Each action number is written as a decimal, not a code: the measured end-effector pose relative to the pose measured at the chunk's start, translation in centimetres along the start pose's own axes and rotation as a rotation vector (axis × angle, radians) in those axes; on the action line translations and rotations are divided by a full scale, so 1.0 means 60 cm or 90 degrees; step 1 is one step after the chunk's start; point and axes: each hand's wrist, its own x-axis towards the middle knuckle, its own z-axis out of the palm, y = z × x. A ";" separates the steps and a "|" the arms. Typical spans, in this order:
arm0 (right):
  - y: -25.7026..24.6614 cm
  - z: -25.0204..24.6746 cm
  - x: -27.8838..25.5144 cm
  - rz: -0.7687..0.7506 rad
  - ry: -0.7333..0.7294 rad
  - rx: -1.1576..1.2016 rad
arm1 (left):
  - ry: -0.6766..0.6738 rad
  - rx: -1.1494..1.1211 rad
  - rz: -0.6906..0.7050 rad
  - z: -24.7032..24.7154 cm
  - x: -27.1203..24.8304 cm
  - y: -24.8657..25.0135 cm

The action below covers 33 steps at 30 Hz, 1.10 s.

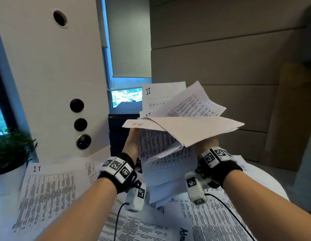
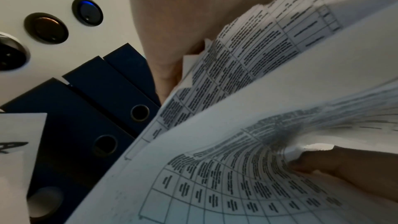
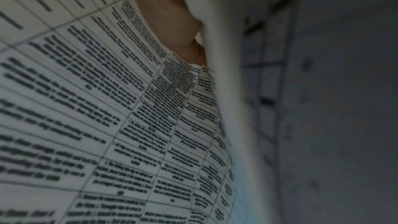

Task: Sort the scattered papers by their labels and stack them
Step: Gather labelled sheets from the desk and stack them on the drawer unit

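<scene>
A loose bundle of printed papers is raised above the table, its sheets fanned out and bent; two upper sheets show the handwritten label "II". My left hand grips the bundle's left edge and my right hand grips it from below on the right. In the left wrist view the sheets curve past my left hand. In the right wrist view a printed sheet fills the frame beside my fingers. Another sheet labelled "II" lies on the table at the left.
More printed sheets lie scattered on the white table under my arms. A white cabinet with round black buttons stands behind on the left, a potted plant beside it. Dark blue binders and cardboard boxes stand behind.
</scene>
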 end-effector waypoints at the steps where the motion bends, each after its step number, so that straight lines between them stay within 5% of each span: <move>1: -0.010 -0.009 -0.010 -0.003 0.006 -0.055 | -0.010 0.034 0.009 0.007 0.003 -0.001; 4: -0.025 -0.034 -0.011 0.047 0.024 -0.023 | 0.043 0.218 0.130 0.004 0.016 -0.014; 6: -0.032 -0.037 -0.010 0.052 0.038 0.016 | 0.104 0.286 0.135 0.003 0.030 -0.020; 13: -0.029 -0.031 0.034 0.103 -0.069 -0.049 | 0.184 0.344 0.035 0.013 0.082 -0.043; 21: -0.007 -0.027 0.031 0.067 -0.138 -0.034 | 0.107 0.280 -0.128 -0.006 0.105 -0.087; 26: 0.008 -0.050 -0.011 -0.019 -0.116 0.071 | -0.004 -0.084 -0.220 -0.013 0.054 -0.048; 29: 0.012 -0.058 -0.040 -0.105 -0.076 0.143 | -0.064 0.041 -0.121 -0.012 0.019 -0.012; 33: 0.019 -0.061 -0.072 -0.159 -0.035 0.279 | 0.057 0.260 0.131 -0.016 -0.006 0.006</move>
